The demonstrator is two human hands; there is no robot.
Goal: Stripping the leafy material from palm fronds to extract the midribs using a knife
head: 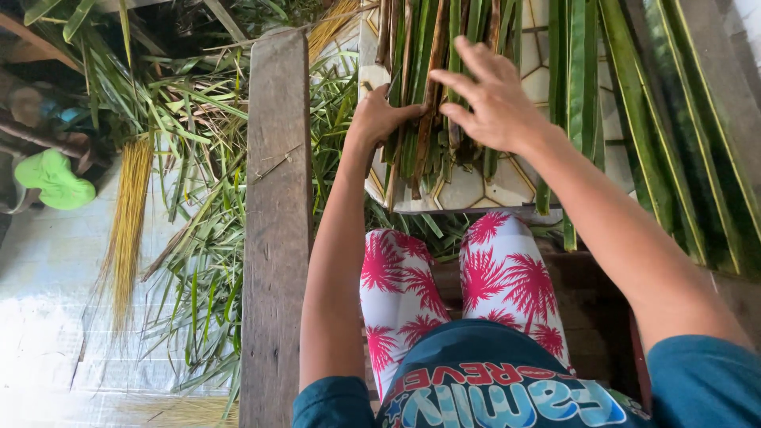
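Note:
A bundle of long green and brown palm leaf strips (432, 119) lies on a pale tiled ledge (476, 190) in front of my knees. My left hand (379, 117) grips the left side of the bundle near its cut ends. My right hand (490, 99) rests on top of the same bundle with fingers spread, pressing the strips. More long green leaves (674, 135) lie to the right of my right forearm.
A weathered wooden plank (277, 222) runs upright at my left. Loose green leaf trimmings (198, 261) cover the floor beyond it, with a bunch of yellow leaf ribs (127, 230) and a green sandal (54, 181) at far left.

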